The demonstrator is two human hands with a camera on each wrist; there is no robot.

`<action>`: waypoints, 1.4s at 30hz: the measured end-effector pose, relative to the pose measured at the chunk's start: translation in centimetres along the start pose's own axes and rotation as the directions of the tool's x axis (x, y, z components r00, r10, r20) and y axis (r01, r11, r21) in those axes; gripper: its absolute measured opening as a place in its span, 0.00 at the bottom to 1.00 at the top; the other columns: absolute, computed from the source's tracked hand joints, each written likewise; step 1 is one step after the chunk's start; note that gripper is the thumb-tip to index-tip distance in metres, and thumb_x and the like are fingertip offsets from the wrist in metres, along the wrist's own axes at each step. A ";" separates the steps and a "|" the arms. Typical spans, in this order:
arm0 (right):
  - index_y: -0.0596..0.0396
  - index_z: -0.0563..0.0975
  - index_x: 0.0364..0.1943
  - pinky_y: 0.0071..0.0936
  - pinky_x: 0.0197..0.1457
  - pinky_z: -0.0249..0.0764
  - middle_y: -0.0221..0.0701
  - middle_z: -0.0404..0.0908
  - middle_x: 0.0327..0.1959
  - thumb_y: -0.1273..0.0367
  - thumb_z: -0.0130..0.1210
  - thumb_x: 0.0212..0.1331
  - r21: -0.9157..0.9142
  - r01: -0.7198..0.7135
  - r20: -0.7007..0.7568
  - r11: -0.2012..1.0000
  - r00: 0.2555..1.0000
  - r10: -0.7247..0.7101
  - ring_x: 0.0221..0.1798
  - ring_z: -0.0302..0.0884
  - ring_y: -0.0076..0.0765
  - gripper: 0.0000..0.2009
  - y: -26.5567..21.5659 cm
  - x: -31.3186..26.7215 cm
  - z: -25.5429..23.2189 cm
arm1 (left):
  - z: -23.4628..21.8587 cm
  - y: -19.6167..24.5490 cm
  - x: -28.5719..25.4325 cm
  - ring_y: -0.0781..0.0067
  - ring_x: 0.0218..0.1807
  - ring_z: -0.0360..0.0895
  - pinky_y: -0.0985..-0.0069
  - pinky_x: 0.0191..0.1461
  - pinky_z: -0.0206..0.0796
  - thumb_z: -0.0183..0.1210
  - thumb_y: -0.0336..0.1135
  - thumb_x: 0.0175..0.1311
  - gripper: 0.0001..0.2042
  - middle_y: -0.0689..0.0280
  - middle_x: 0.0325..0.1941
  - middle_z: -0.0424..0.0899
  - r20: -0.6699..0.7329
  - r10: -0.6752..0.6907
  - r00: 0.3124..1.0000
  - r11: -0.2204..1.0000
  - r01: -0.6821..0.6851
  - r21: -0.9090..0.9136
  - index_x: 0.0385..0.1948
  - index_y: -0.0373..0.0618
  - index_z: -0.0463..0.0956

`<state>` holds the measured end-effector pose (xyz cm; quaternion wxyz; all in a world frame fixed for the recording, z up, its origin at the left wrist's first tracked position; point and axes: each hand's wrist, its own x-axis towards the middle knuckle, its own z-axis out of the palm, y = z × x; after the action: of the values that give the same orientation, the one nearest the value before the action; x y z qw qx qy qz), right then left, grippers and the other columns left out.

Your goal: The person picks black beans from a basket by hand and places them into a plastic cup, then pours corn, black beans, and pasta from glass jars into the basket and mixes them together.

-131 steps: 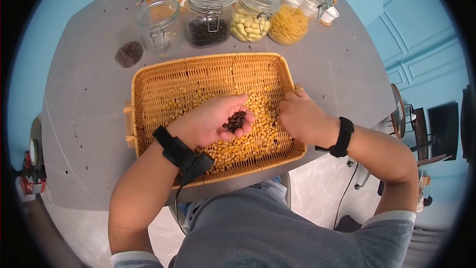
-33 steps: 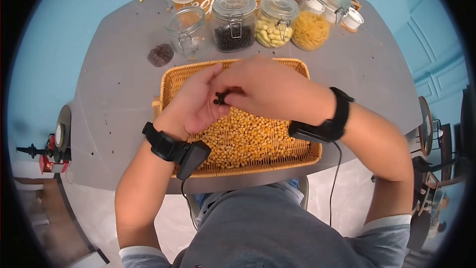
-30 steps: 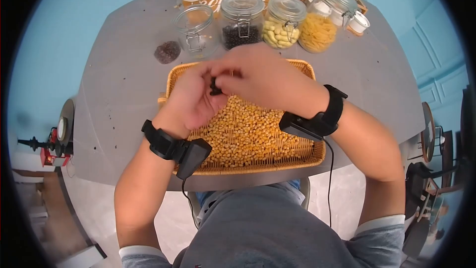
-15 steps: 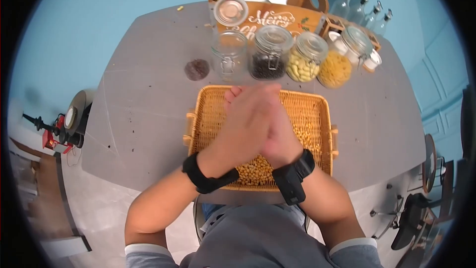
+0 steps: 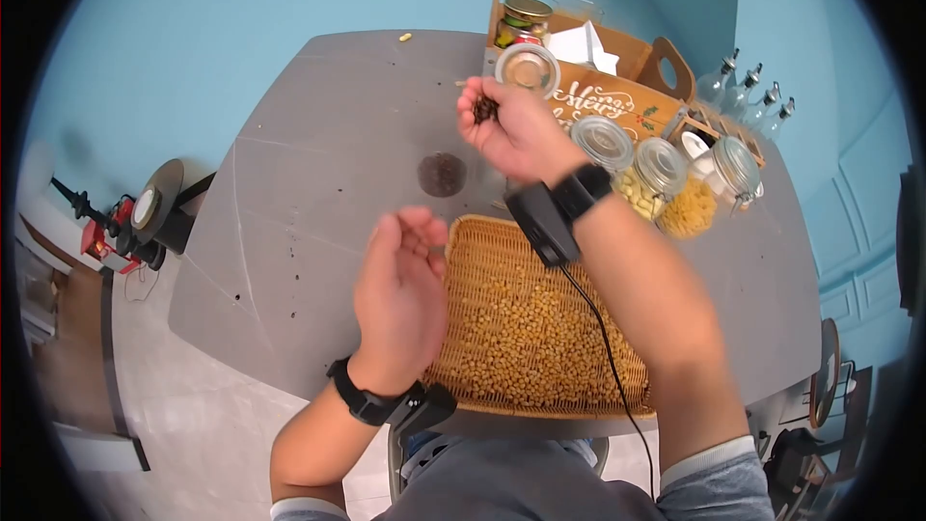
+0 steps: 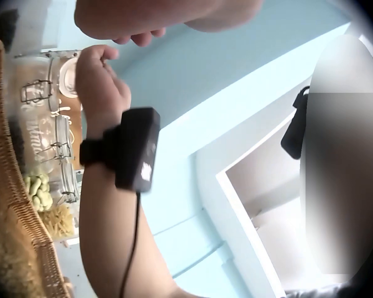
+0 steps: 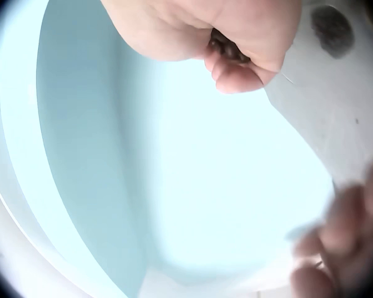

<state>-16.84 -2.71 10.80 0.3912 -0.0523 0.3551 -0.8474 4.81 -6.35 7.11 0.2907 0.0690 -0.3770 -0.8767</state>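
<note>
Over the far side of the smooth grey table (image 5: 309,183), the right hand (image 5: 511,130) is curling its fingers round a small heap of rounded dark brown beans (image 5: 485,110), while the left hand (image 5: 400,299), well apart from it, is hovering at the left edge of the woven basket (image 5: 482,256) with its palm hollowed and its fingers loosely bent. Yellow corn (image 5: 540,342) is lying thickly toward the basket's near edge, and past its far left corner a rough dark clump (image 5: 442,175) is sitting on the table. Toward the table's far right edge, glass jars (image 5: 690,207) with round clear lids are standing before a wooden crate (image 5: 627,96).
</note>
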 end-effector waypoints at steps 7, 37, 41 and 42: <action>0.59 0.75 0.43 0.26 0.45 0.73 0.33 0.76 0.37 0.57 0.45 0.74 -0.611 0.123 0.016 0.782 0.990 -0.143 0.39 0.73 0.28 0.17 2.0 7.1 1.0 | -3.8 0.6 -2.3 0.74 0.45 0.72 0.77 0.46 0.60 0.46 0.48 0.74 0.15 0.68 0.40 0.77 -0.141 -0.174 0.975 0.977 0.153 -0.150 0.42 0.47 0.74; 0.63 0.72 0.59 0.41 0.64 0.68 0.47 0.72 0.58 0.67 0.58 0.60 -0.629 0.710 0.607 -0.318 0.703 0.370 0.61 0.70 0.55 0.23 4.2 -18.7 -14.9 | -0.1 -4.8 -2.4 0.74 0.43 0.73 0.77 0.45 0.63 0.44 0.49 0.75 0.16 0.70 0.40 0.78 -0.059 -0.448 0.892 0.892 0.442 -0.092 0.44 0.47 0.74; 0.61 0.69 0.62 0.43 0.60 0.72 0.49 0.71 0.57 0.63 0.61 0.59 -0.673 0.694 0.581 -0.258 0.711 0.397 0.57 0.73 0.55 0.28 1.0 -21.8 -13.9 | 0.3 -4.9 -1.9 0.75 0.42 0.73 0.78 0.44 0.62 0.43 0.49 0.75 0.16 0.71 0.40 0.78 -0.072 -0.455 0.887 0.890 0.455 -0.026 0.44 0.48 0.74; 0.61 0.69 0.62 0.43 0.60 0.72 0.49 0.71 0.57 0.63 0.61 0.59 -0.672 0.692 0.578 -0.263 0.712 0.398 0.57 0.73 0.55 0.28 0.5 -22.1 -13.3 | 0.5 -5.0 -1.7 0.75 0.42 0.73 0.78 0.44 0.62 0.43 0.49 0.75 0.16 0.71 0.40 0.78 -0.069 -0.455 0.888 0.890 0.455 -0.029 0.44 0.48 0.74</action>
<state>-6.21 20.03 4.78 0.1519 -0.6798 0.6936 -0.1836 3.72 -2.41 3.77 0.0914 0.1858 -0.3342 -0.9195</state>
